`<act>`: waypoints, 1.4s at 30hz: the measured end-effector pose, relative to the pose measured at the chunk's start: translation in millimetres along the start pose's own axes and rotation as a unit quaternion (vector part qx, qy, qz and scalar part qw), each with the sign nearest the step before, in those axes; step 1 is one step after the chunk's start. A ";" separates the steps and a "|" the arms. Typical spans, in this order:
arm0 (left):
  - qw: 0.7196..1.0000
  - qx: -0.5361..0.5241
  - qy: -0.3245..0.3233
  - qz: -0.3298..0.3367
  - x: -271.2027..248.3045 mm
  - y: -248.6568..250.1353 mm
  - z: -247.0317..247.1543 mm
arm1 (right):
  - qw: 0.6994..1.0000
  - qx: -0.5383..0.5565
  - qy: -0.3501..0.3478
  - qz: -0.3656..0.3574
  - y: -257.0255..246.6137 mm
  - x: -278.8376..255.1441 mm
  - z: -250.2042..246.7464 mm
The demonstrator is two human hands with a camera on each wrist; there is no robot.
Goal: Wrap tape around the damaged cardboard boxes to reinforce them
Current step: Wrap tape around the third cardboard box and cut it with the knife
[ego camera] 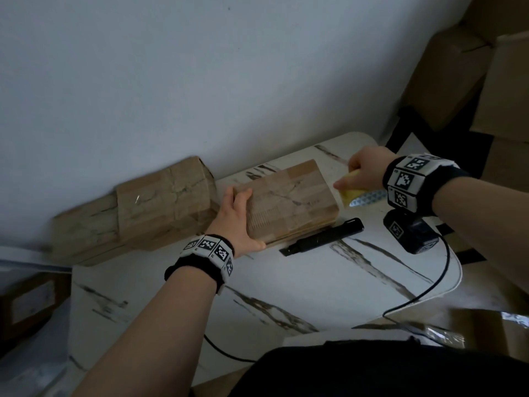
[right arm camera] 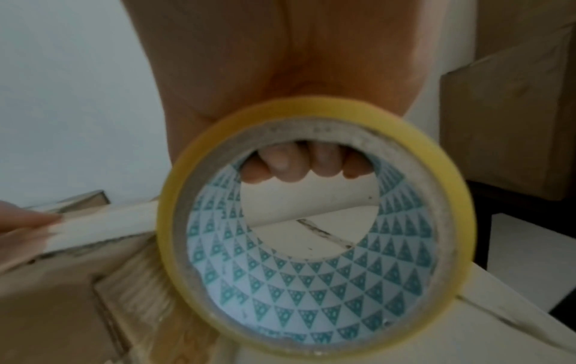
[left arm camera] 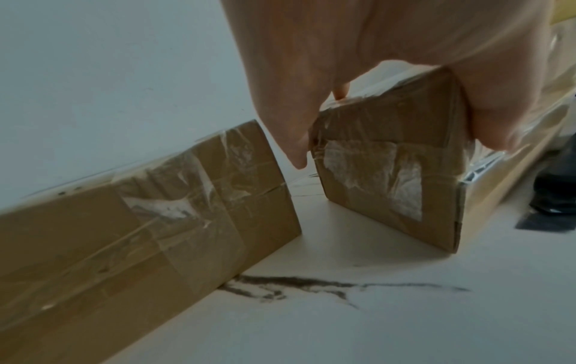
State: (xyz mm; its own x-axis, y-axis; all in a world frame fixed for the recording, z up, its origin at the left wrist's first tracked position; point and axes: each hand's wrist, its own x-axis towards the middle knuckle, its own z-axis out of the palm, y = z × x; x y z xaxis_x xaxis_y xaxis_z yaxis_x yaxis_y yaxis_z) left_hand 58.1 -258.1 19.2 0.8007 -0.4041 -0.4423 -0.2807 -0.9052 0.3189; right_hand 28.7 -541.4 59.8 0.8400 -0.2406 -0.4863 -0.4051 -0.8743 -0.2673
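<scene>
A taped brown cardboard box lies flat in the middle of the white marbled table. My left hand grips its left end, thumb on one side and fingers on the other. My right hand holds a yellow tape roll at the box's right end. Its fingers hook through the roll's core. A pale strip of tape runs from the roll onto the box's edge.
A second taped box sits on a longer one against the wall at the left. A black pen-like tool lies just in front of the held box. A black cable trails off the table's right edge. Large cardboard boxes are stacked at the far right.
</scene>
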 end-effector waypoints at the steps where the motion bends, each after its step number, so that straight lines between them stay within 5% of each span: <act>1: 1.000 0.001 -0.001 -0.001 -0.2 0.5 0.0 | 1.000 0.002 -0.002 0.000 0.9 2.2 0.7; 7: 1.000 0.019 -0.015 -0.008 -0.8 4.5 -1.3 | 1.000 -0.003 -0.012 -0.004 8.2 16.1 11.3; 12: 0.985 0.170 0.005 -0.018 -11.5 23.2 6.3 | 0.999 -0.015 -0.032 -0.025 5.7 22.8 12.1; 16: 0.975 0.212 0.034 0.060 -11.7 56.8 31.9 | 0.999 -0.020 -0.034 -0.026 7.4 24.9 15.5; 22: 0.973 0.216 0.024 0.077 -5.7 65.2 35.7 | 0.999 -0.002 -0.026 -0.021 9.2 24.0 20.9; 27: 0.961 0.197 0.005 0.195 3.3 97.2 38.9 | 1.000 -0.005 -0.003 -0.025 8.3 22.3 24.2; 42: 0.968 0.208 -0.052 0.131 7.1 128.7 39.5 | 1.000 0.012 -0.006 -0.021 13.1 22.7 26.3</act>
State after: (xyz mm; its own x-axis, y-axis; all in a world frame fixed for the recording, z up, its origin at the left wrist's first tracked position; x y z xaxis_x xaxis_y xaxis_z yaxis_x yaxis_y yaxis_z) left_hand 6.7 -382.6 24.0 0.6214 -0.6189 -0.4804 -0.6736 -0.7352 0.0759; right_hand 33.0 -547.2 23.4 0.8521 -0.1982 -0.4844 -0.3778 -0.8734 -0.3072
